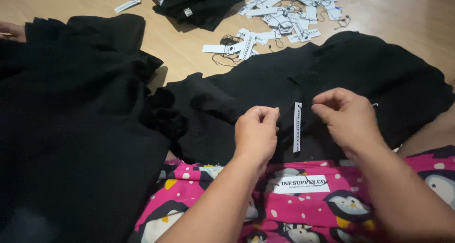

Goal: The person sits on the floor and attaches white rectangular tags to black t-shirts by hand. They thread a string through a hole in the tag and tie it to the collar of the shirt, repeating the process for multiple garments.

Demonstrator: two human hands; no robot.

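Black cloth fills the left: a large heap of dark fabric (80, 129), soft and creased, spreads over the pale wooden floor (407, 15). Beside it a black garment (341, 67) lies rumpled across the person's lap, over pink trousers (303, 210) printed with penguins. The left hand (256, 131) rests knuckles-up on this garment, fingers curled and pinched together on the cloth. Just right of it a narrow white tag (297, 127) lies upright, a thin strip on the fabric. The right hand (345, 117) hovers close beside the tag, fingertips bunched, whether gripping thread I cannot tell. Loose white paper tags (284, 15) litter the floor beyond.
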